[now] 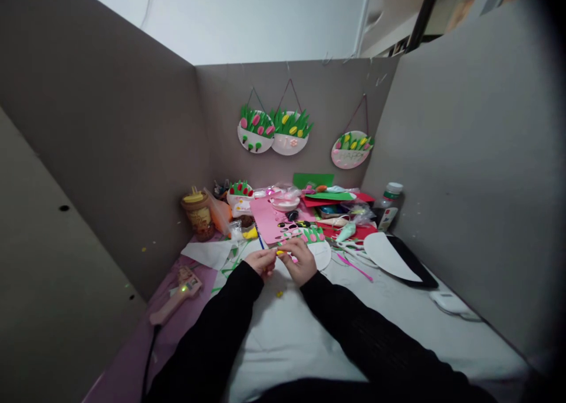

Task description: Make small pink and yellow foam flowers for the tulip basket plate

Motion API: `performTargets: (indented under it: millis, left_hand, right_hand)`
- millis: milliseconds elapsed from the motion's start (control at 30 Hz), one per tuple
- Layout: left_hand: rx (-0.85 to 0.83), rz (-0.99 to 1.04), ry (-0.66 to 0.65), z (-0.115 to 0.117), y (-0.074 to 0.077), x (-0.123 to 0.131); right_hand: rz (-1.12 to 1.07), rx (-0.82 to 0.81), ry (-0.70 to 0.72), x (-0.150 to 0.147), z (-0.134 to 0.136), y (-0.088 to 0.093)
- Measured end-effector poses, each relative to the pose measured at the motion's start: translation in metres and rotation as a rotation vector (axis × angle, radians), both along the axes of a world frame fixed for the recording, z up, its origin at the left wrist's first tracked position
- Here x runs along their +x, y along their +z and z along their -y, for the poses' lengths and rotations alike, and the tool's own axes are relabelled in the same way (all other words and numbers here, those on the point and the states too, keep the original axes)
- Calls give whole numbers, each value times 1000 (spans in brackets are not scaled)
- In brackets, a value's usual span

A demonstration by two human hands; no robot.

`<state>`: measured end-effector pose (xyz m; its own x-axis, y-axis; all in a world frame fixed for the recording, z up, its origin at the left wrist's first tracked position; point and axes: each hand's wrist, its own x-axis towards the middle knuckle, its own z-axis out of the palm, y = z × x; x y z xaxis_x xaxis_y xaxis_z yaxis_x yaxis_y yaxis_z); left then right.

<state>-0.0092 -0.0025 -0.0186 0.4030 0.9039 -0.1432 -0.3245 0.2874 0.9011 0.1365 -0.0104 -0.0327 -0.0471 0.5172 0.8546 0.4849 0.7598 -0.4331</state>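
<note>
Over the white table cover, my left hand and my right hand meet, fingers closed in a pinch. Between the fingertips shows a small yellow piece, soft-looking, too small to tell its material; both hands seem to grip it. Just below my hands lie small yellow bits. Behind my right hand, partly hidden by it, rests a white paper plate with green paper leaves and pink tulip shapes.
A glue gun with a lit light lies left, near a lidded cup. Pink paper and craft supplies crowd the back. Scissors, a pink stick, a cut plate and a bottle are right. Partitions enclose the table.
</note>
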Motion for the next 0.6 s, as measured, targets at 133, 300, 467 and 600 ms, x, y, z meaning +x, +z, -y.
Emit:
performTargets:
  millis: [133, 300, 467, 600]
  left_hand:
    - [20, -34, -36, 2, -1, 1]
    - [41, -53, -6, 1, -2, 1]
    - [14, -39, 87, -1, -2, 0]
    - [-17, 28, 100, -3, -1, -1]
  right_hand:
    - [24, 26, 31, -1, 1, 1]
    - [105, 48, 92, -3, 1, 0]
    - [47, 43, 58, -3, 3, 1]
    - [10, 21, 45, -3, 5, 2]
